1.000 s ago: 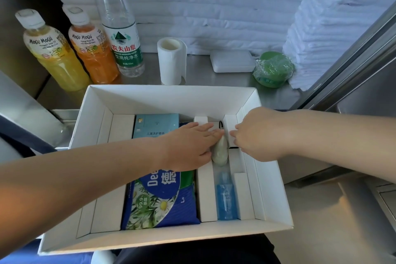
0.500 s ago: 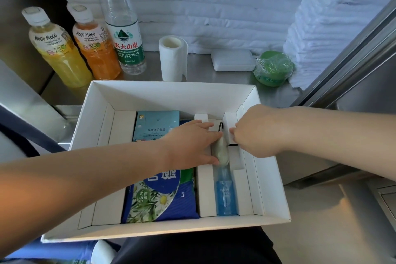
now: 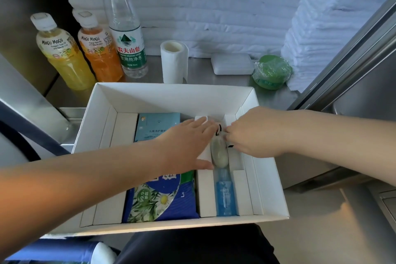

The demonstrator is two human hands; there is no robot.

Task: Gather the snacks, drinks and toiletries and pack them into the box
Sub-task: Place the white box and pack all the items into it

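Reaching into the box (image 3: 267, 156), you lay your left hand (image 3: 186, 146) flat, fingers straight, across a white divider (image 3: 205, 191), touching the pale pouch (image 3: 218, 154) in the narrow right slot. Your right hand (image 3: 255, 135) pinches the pouch's black-edged top with curled fingers. A blue bottle (image 3: 225, 195) lies in the same slot, nearer you. Left of the divider sit a wipes pack (image 3: 160, 201) marked "99.9" and a light-blue carton (image 3: 158, 124). Behind the box on the surface (image 3: 203, 75) stand a yellow MOGU MOGU bottle (image 3: 62, 58), an orange MOGU MOGU bottle (image 3: 98, 53) and a 农夫山泉 water bottle (image 3: 128, 49).
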